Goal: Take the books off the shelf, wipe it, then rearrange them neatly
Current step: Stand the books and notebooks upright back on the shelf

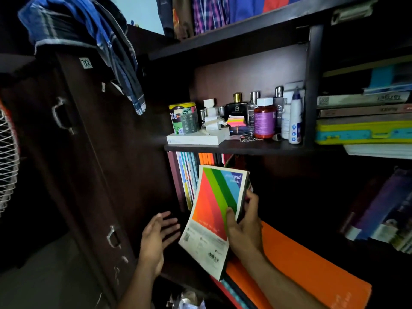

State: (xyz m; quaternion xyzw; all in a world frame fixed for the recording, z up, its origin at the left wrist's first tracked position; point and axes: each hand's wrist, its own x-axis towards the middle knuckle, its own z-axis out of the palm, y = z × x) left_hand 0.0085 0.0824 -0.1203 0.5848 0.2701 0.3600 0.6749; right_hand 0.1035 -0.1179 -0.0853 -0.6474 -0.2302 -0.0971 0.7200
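A: What was the right hand [244,221] doing?

B: It gripped a notebook [217,216] with a striped red, orange, green and blue cover, thumb on the cover, fingers curled round the far edge. The notebook was tilted, in front of the lower shelf opening.

A: And the left hand [156,239]?

B: Released, fingers spread, holding nothing, just left of the notebook and not touching it.

A: Where were the other books?

B: A row of books [189,175] stood upright at the left of that lower shelf, behind the notebook. An orange folder [312,264] lay flat under the right forearm.

A: Anything above?

B: Bottles [264,119], a tin [184,118] and sticky notes [236,121] sat on the upper shelf [245,148]. A cloth [89,41] hung over the cabinet door [89,163].
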